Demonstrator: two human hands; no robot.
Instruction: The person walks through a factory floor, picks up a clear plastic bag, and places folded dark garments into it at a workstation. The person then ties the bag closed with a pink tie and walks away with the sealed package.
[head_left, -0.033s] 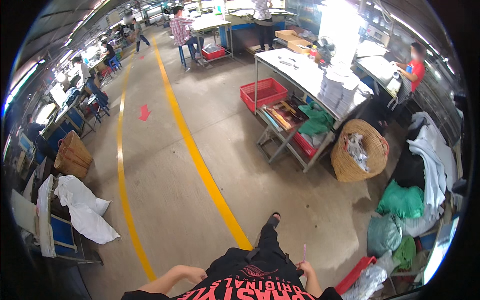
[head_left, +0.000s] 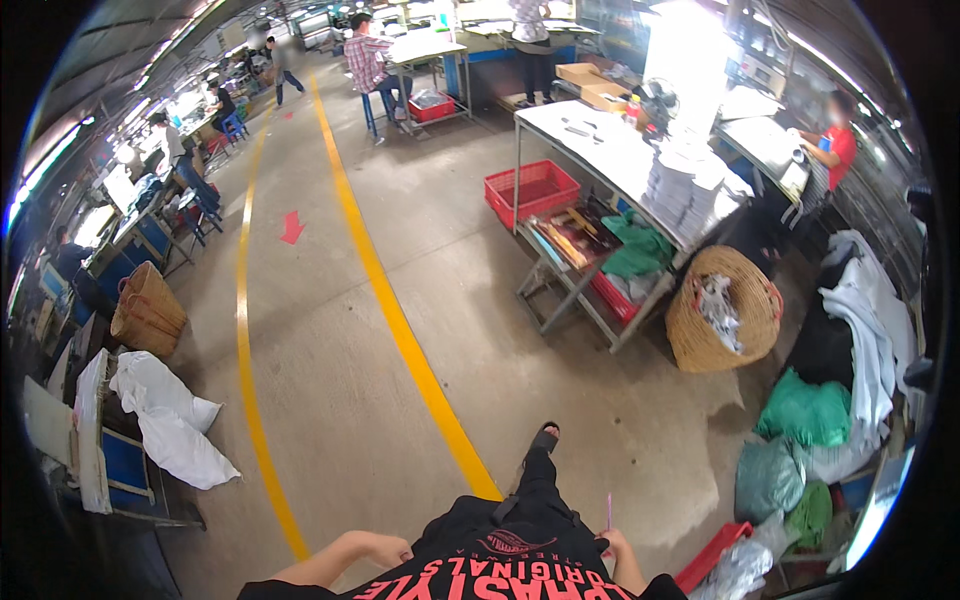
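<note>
My left hand (head_left: 386,549) is by the left side of my black shirt (head_left: 470,550), its fingers curled in. Whatever may be inside those fingers is hidden. At the shirt's other side, my right hand (head_left: 613,545) is closed on a thin pink stick (head_left: 610,510), which points upward. The kind of stick is too small to make out. One foot in a dark sandal (head_left: 545,437) is forward on the concrete floor, to the right of a yellow line (head_left: 400,335).
A white-topped table (head_left: 600,150) stands ahead right, with a red crate (head_left: 530,190) and a wicker basket (head_left: 690,330) beside it. Green bags (head_left: 808,410) and cloth line the right edge. A white sack (head_left: 175,425) lies left. Several people work farther off.
The view has shifted slightly, so the table and basket sit a little lower and farther right. Both hands keep nearly the same place and grip.
</note>
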